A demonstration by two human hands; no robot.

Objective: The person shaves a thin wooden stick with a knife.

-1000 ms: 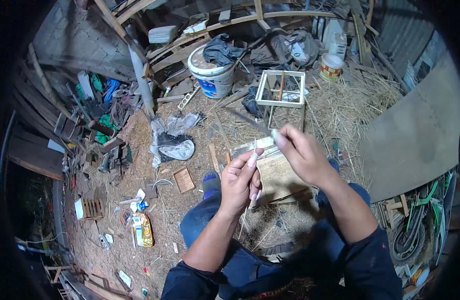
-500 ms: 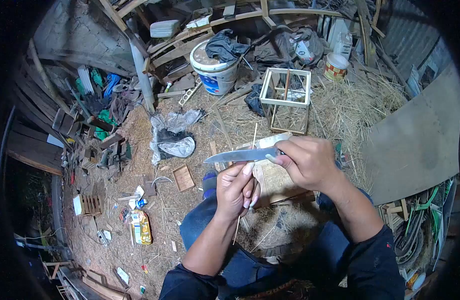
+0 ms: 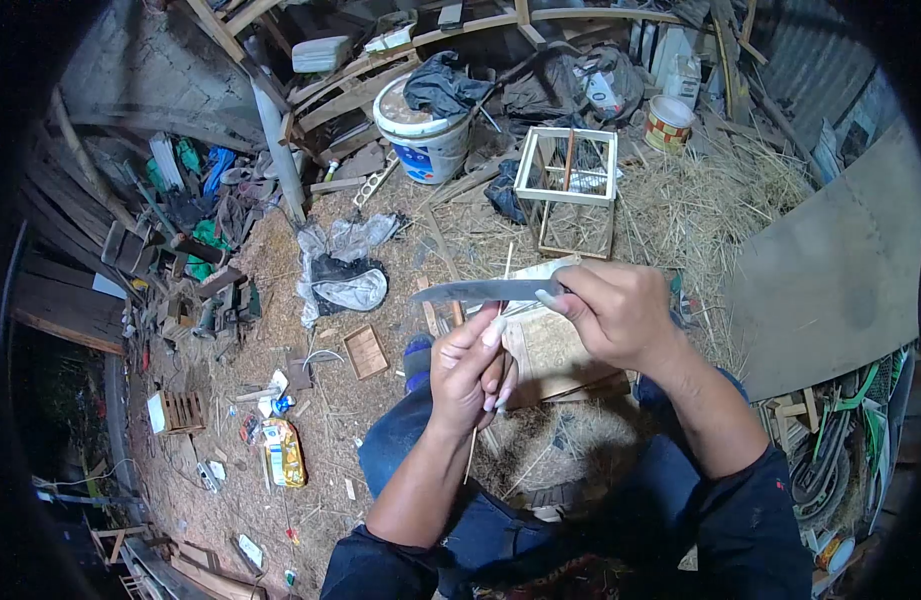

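Observation:
My right hand (image 3: 617, 312) is closed around the handle of a knife (image 3: 475, 290), whose long blade points left. In my left hand (image 3: 465, 375), closed with the thumb on top, is a thin wooden stick (image 3: 509, 260). It stands nearly upright and pokes out above and below the fist. The blade lies across the stick just above my left thumb; whether the edge touches it I cannot tell. Beneath my hands is a pale wooden board (image 3: 560, 355), partly hidden by them.
A wooden frame box (image 3: 568, 193) stands ahead, with a white bucket (image 3: 420, 140) to its left. A small wooden tray (image 3: 365, 352) and a yellow packet (image 3: 283, 455) lie on the littered ground at left. A large flat panel (image 3: 830, 270) leans at right.
The knife blade has tilted, so its face looks darker, and it sits slightly lower against the stick. Both hands keep their grip. The whole view has shifted slightly.

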